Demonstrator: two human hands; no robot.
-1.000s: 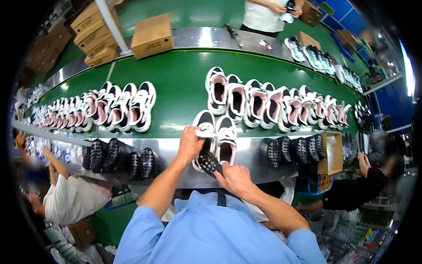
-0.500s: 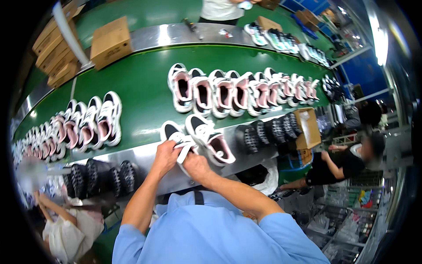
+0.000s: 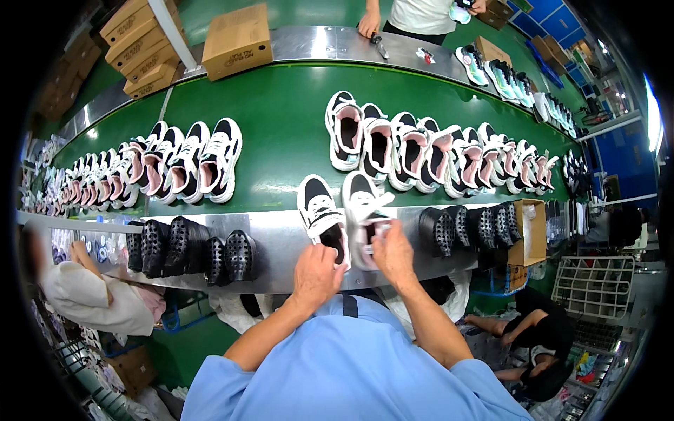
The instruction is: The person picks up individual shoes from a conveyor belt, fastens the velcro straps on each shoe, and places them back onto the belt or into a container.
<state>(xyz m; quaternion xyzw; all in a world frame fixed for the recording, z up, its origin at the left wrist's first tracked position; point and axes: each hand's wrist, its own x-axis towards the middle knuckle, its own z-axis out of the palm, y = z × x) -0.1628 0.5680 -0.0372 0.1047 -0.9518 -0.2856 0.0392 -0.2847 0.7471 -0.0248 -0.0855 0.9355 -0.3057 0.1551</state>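
Two white and black sneakers with pink linings stand side by side before me on the metal ledge, toes pointing away. My left hand (image 3: 317, 276) is closed on the heel of the left sneaker (image 3: 318, 203). At the right sneaker (image 3: 360, 194), my right hand (image 3: 393, 254) pinches the collar near the heel, slightly blurred. White laces are tied on the left sneaker, while a loop of lace sticks out on the right one. The toes of both reach over the edge of the green belt (image 3: 281, 151).
More such sneakers stand in rows on the belt, left (image 3: 220, 158) and right (image 3: 414, 151). Black studded shoes (image 3: 239, 256) line the metal ledge (image 3: 281, 270) on both sides. A carton (image 3: 239, 42) stands across the belt, where a person (image 3: 421, 17) holds a tool. Other people sit at both sides.
My hands have let go of the left sneaker's lace and moved to the heels of the pair. The sneakers now stand more parallel. The view has turned, and the person opposite now grasps a tool.
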